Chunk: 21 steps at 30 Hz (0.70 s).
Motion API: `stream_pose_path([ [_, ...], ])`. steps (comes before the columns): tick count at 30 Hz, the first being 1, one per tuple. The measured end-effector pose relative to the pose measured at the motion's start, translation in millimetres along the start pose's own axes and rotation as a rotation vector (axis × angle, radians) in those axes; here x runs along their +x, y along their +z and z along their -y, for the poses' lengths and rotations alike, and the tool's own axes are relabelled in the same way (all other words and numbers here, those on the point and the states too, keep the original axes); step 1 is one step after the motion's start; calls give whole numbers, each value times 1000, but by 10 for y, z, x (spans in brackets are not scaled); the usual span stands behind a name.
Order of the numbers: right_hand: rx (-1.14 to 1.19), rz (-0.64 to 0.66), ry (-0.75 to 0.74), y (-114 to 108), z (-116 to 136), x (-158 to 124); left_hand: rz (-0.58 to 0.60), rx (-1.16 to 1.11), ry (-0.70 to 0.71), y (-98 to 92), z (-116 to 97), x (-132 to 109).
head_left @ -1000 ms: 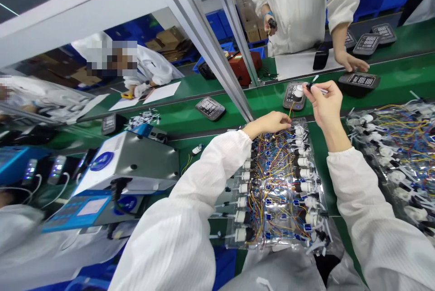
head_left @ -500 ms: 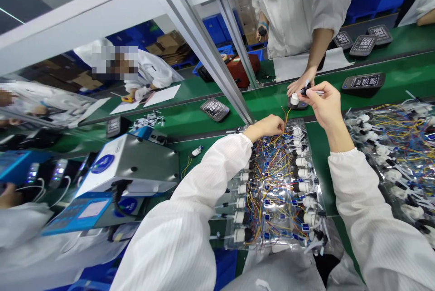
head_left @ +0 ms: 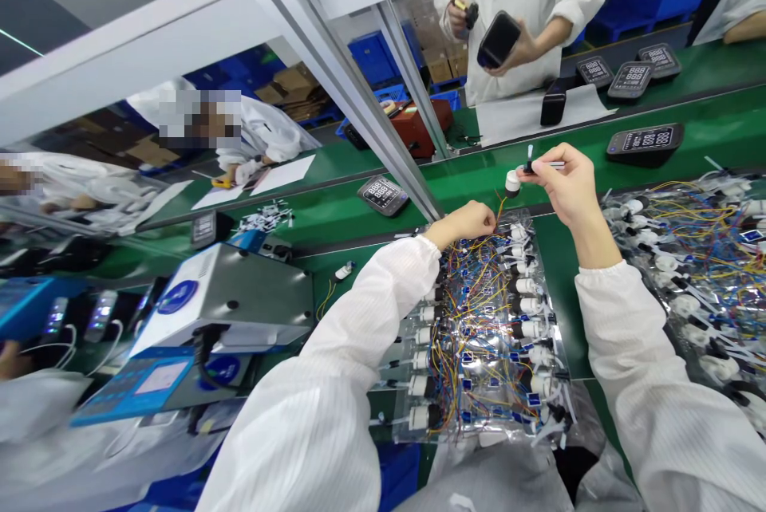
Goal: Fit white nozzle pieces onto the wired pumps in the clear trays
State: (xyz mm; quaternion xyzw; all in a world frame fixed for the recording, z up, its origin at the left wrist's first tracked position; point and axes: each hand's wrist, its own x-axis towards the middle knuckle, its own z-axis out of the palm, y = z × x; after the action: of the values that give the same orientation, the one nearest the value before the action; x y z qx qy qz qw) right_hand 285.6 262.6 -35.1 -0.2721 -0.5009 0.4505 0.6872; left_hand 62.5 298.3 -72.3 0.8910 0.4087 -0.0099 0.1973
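Note:
My right hand (head_left: 568,185) is raised above the green belt, fingers pinched on a small white pump part (head_left: 513,179) with a black fitting and a trailing wire. My left hand (head_left: 470,222) rests at the far end of a clear tray (head_left: 487,328) packed with white pump parts and coloured wires, its fingers closed on wires there. A red and yellow wire (head_left: 499,205) runs between the two hands.
A second tray of wired parts (head_left: 688,257) lies at the right. Display units (head_left: 383,194) (head_left: 645,142) ride the green belt (head_left: 472,169). A grey and blue machine (head_left: 221,305) stands at the left. A person across the belt holds a black unit (head_left: 498,39). A metal frame post (head_left: 335,73) crosses overhead.
The person opposite took a black unit off the belt and raised it. My right hand moved slightly left with the white part; my left hand stayed at the tray's far end.

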Motion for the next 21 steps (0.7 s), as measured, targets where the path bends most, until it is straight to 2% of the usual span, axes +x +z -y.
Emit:
stream_pose_path([
  [5, 16, -45, -6, -7, 7, 13, -109, -22, -112, 38, 10, 10],
  [9, 5, -209, -80, -56, 5, 61, -263, -318, -152, 37, 50, -50],
  [11, -4, -318, -147, -91, 37, 84, -339, -493, -125, 25, 44, -107],
  [13, 1, -397, -206, -120, 99, 94, -367, -604, -66, 8, 19, -171],
  [17, 67, -470, -321, -160, 240, 90, -422, -710, 49, -64, -30, -258],
  [21, 109, -539, -392, -218, 318, 111, -545, -905, 99, -255, -45, -304],
])
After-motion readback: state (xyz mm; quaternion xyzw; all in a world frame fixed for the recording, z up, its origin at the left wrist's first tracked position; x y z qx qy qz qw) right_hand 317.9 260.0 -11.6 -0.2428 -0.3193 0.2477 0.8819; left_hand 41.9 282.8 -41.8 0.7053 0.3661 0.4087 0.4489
